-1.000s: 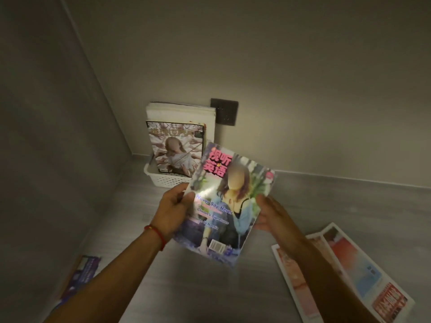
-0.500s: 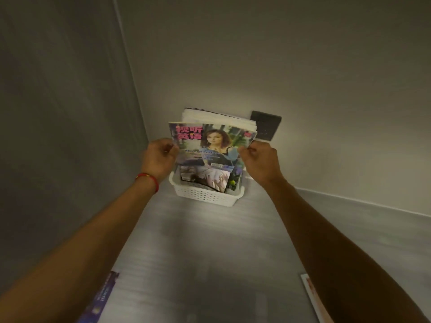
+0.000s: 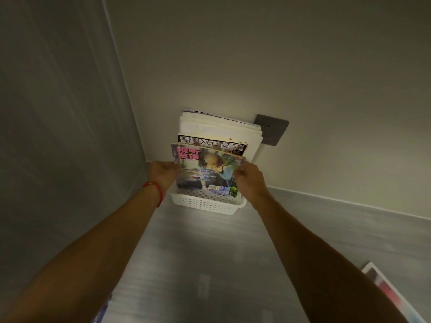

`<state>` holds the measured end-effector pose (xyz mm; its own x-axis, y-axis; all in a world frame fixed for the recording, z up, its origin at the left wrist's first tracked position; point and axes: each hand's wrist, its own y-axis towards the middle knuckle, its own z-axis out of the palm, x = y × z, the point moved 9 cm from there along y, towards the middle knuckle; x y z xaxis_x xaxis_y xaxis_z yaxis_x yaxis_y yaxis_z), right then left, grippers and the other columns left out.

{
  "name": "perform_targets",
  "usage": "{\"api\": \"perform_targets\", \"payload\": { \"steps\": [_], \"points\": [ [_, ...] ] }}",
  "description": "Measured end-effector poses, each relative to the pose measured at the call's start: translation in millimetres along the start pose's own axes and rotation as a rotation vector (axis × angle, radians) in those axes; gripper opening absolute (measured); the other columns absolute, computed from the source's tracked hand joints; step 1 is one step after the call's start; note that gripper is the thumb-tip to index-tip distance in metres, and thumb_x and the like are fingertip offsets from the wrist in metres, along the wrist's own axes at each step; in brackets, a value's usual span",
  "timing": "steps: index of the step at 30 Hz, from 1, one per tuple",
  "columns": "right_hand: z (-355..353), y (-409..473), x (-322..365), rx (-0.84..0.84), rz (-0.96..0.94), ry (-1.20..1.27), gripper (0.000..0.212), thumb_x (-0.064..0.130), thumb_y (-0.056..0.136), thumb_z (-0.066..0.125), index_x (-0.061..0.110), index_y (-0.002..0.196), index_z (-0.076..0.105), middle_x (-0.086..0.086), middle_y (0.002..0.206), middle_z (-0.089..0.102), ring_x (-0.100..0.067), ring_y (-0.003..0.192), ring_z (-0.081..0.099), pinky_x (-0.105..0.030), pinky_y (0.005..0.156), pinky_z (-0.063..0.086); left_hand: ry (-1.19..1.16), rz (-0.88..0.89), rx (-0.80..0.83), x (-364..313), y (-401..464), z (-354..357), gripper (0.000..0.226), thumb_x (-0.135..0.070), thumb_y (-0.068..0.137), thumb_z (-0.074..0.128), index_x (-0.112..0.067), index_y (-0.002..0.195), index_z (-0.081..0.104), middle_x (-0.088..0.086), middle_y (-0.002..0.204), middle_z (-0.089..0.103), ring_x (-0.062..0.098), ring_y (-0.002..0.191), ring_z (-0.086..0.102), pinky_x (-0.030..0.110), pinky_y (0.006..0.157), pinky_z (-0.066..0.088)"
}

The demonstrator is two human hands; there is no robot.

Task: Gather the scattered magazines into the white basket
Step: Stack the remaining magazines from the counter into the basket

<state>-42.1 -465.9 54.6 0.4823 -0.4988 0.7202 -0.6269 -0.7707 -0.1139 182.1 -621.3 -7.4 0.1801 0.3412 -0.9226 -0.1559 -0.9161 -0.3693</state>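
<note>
Hands, left (image 3: 163, 174) and right (image 3: 248, 180), gripping magazine (image 3: 205, 173) over white basket (image 3: 203, 205) (corner, grey floor (image 3: 210, 264)).

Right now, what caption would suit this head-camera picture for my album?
Both hands, left and right, lower a magazine into the white basket.

I see a dark wall socket (image 3: 271, 129) on the pale back wall (image 3: 279, 66), low down near the corner where it meets the grey side wall (image 3: 58, 113). Below lies a grey streaked floor (image 3: 210, 264).
</note>
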Motion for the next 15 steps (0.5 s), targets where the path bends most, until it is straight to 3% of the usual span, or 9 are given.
{"api": "perform_targets", "payload": {
  "steps": [1,4,6,8,10,12,15],
  "points": [
    [1.9,-2.2,-1.9,0.005,0.027,0.064,0.025,0.012,0.095,0.048,0.007,0.113,0.065,-0.015,0.109,0.069,-0.02,0.077,0.062,-0.017,0.049,0.045,-0.001,-0.004,0.01,0.1,-0.4,2.1,0.028,0.003,0.088,0.063,0.018,0.111,0.062,0.031,0.12,0.064,0.039,0.117,0.06,0.049,0.106,0.047],
    [8.4,-8.7,-3.3,0.049,0.062,0.291,0.033,0.009,0.092,0.052,0.014,0.124,0.06,-0.01,0.121,0.066,-0.024,0.105,0.064,-0.033,0.081,0.057,0.028,-0.015,0.032,1.8,-2.0,4.5,0.03,0.003,0.088,0.063,0.015,0.115,0.062,0.024,0.118,0.065,0.032,0.116,0.059,0.044,0.109,0.044],
    [9.3,-14.0,-2.2,0.083,0.064,0.396,0.033,0.007,0.092,0.052,0.015,0.124,0.055,-0.005,0.123,0.064,-0.023,0.11,0.062,-0.027,0.073,0.054,0.125,0.048,0.048,-5.4,-6.5,4.0,0.021,-0.001,0.087,0.065,0.009,0.106,0.067,0.015,0.103,0.066,0.023,0.103,0.058,0.037,0.103,0.047],
    [3.9,-21.0,-3.6,0.101,0.055,0.421,0.038,0.008,0.094,0.054,0.016,0.131,0.049,0.006,0.123,0.055,-0.016,0.113,0.057,-0.015,0.064,0.048,0.205,0.073,0.061,-10.1,-14.6,3.1,0.015,-0.003,0.088,0.062,-0.017,0.09,0.066,0.007,0.102,0.059,0.018,0.1,0.054,0.033,0.096,0.047],
    [-5.8,-32.8,-8.7,0.109,0.006,0.37,0.048,0.011,0.095,0.057,0.017,0.141,0.043,0.005,0.127,0.051,-0.014,0.118,0.051,-0.02,0.078,0.053,0.268,0.127,0.051,-15.1,-27.9,1.4,0.036,0.001,0.087,0.059,-0.032,0.076,0.051,0.001,0.097,0.057,0.018,0.096,0.052,0.033,0.092,0.047],
    [-19.1,-50.5,-22.4,0.088,-0.08,0.26,0.047,0.007,0.094,0.058,0.019,0.139,0.049,0.0,0.139,0.054,-0.017,0.128,0.05,-0.036,0.102,0.049,0.288,0.252,0.01,-23.2,-49.1,0.4,0.033,0.009,0.085,0.054,-0.022,0.073,0.055,0.004,0.091,0.056,0.019,0.093,0.049,0.029,0.084,0.041],
    [-42.8,-92.4,-73.9,0.022,-0.138,0.164,0.045,0.002,0.091,0.059,0.024,0.13,0.057,0.0,0.137,0.056,-0.013,0.123,0.055,-0.03,0.099,0.051,0.388,0.401,-0.093,-12.8,-103.1,6.0,0.026,0.004,0.086,0.053,-0.011,0.104,0.067,0.005,0.104,0.064,0.02,0.095,0.058,0.029,0.083,0.047]
  ]
}}
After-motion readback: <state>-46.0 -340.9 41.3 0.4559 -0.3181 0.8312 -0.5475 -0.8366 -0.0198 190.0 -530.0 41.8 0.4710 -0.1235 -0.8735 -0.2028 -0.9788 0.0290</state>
